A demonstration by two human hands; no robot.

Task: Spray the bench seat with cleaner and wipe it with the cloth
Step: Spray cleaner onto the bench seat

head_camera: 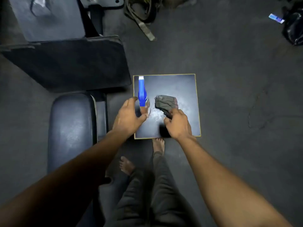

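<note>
At the far left, the padded bench seat runs toward the person, dark and glossy, with a wider flat pad beyond it. Just right of the seat, the left hand reaches over the near-left part of a small square table with a thin yellow edge. Its fingers are curled partway around the clear lower body of the spray bottle, thumb on the right side, touching or almost touching it; whether the grasp has closed cannot be told. The bottle stands at the table's left edge, blue above and white at the nozzle. Right of it, near the table's middle, lies the crumpled grey cloth. The right hand comes in from the near side and pinches the cloth's closest corner between thumb and fingers, while the rest of the cloth rests on the tabletop. Below the table, 2 bare feet stand on the dark floor.
</note>
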